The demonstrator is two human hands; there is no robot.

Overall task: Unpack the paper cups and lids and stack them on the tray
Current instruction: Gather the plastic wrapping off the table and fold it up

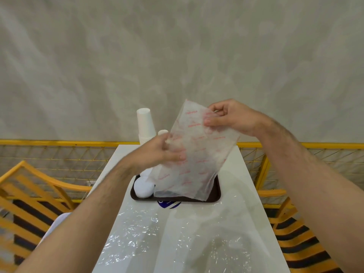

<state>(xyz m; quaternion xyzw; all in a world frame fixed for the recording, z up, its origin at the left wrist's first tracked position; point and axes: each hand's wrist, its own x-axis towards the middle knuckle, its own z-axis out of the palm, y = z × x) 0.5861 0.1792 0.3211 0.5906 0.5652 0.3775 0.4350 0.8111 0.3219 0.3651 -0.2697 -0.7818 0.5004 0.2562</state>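
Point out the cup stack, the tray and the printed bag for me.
cup stack [145, 125]: head view, side wall of the top cup.
tray [216, 191]: head view, dark right rim.
printed bag [194, 160]: head view, middle of its translucent face.

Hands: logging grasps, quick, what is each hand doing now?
Left hand: pinches the printed translucent bag.
Right hand: pinches the bag's upper edge.

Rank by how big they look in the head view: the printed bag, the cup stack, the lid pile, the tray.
1. printed bag, held near the camera, so its size is flattered
2. tray, mostly hidden by the bag
3. cup stack
4. lid pile, close to the cups; unsure
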